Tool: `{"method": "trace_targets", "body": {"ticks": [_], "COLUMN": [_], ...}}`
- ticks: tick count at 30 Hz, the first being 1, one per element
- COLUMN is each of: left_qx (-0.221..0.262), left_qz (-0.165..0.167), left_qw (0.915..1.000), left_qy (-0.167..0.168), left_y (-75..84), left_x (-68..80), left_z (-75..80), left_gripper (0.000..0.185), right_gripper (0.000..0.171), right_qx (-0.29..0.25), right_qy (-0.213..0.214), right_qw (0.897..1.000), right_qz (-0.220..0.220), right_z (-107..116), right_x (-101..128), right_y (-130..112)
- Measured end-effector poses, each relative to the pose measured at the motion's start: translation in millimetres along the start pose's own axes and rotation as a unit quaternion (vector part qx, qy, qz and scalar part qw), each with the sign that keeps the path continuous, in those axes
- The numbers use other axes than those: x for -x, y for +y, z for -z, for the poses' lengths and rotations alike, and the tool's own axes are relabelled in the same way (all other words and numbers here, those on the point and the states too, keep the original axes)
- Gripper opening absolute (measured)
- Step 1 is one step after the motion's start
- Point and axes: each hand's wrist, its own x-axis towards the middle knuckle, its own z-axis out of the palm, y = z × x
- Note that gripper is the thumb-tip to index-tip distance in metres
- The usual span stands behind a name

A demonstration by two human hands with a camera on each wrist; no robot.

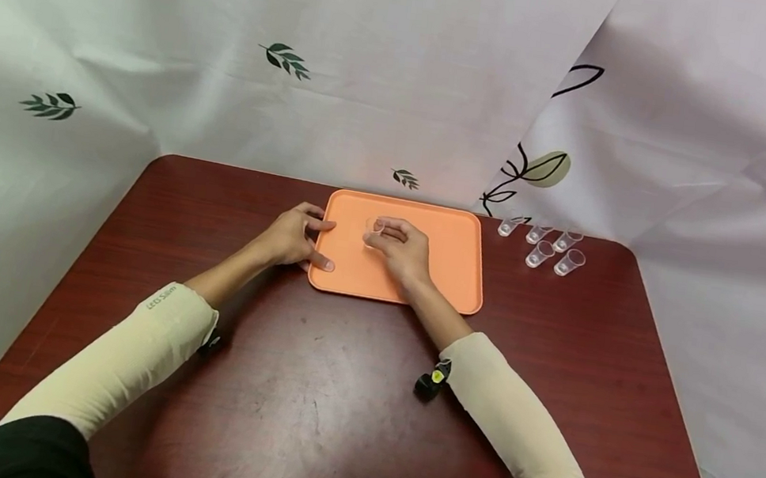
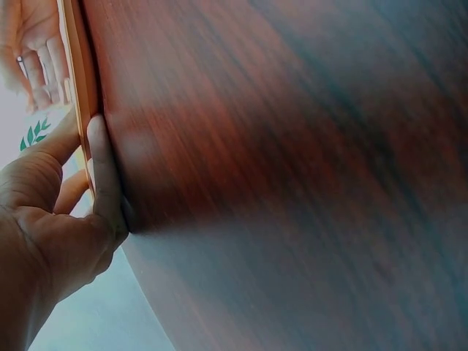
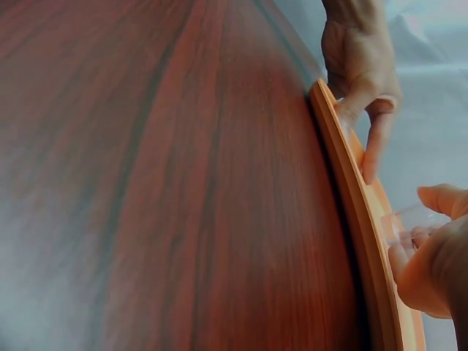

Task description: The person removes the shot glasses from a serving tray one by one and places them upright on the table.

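Observation:
A shallow orange tray (image 1: 453, 255) lies near the back of the table. My left hand (image 1: 291, 237) grips its left edge; in the left wrist view, fingers of this hand (image 2: 66, 212) lie on both sides of the rim. Over the left half of the tray, my right hand (image 1: 406, 254) holds a small clear plastic cup (image 1: 373, 227) between thumb and fingers. From the right wrist, the cup (image 3: 409, 221) appears close over the tray's surface, partly covered by the fingers.
Several more clear plastic cups (image 1: 540, 254) stand on the dark wooden table (image 1: 307, 389) to the right of the tray. A white curtain (image 1: 378, 47) with leaf prints hangs behind the table.

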Motion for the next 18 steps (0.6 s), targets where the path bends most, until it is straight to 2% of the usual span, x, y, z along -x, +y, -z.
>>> {"method": "trace_targets", "body": {"ticks": [18], "left_qx": [0.010], "left_qz": [0.005], "left_qw": [0.9999], "left_qy": [-0.004], "left_y": [0.5], "left_x": [1.1], "left_z": [1.1], "left_gripper": [0.090], "right_gripper": [0.039], "right_qx": [-0.014], "right_qy": [0.001], "right_qw": [1.000], "right_qz": [-0.002], "right_z": [42], "right_x": [13], "right_y": [3]}}
